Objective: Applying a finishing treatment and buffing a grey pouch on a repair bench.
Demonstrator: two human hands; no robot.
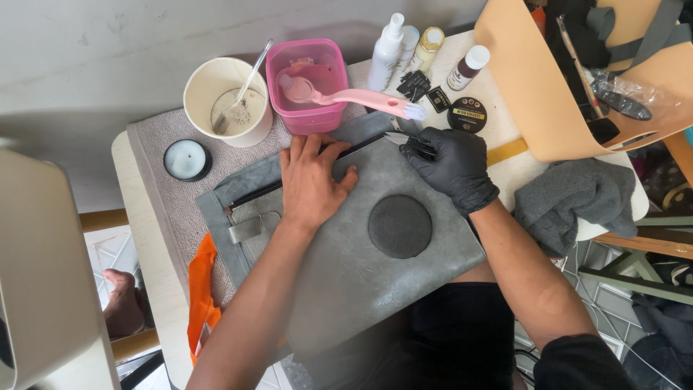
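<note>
A grey leather bag point(361, 260) with a dark round patch point(400, 226) lies flat on the small table. My bare left hand point(312, 180) presses palm-down on the bag near its black zipper point(253, 193). My right hand point(451, 165), in a black glove, grips small metal scissors point(399, 136) at the bag's top edge by the zipper's end.
A pink tub point(309, 87) with a pink brush point(346, 95), a white cup point(227, 97) holding a stirrer, a candle tin point(187, 159), several bottles point(386, 52), a round black tin point(467, 114), a grey cloth point(574, 198) and an orange cloth point(203, 292) surround the bag. A tan leather sheet point(538, 94) lies at the right.
</note>
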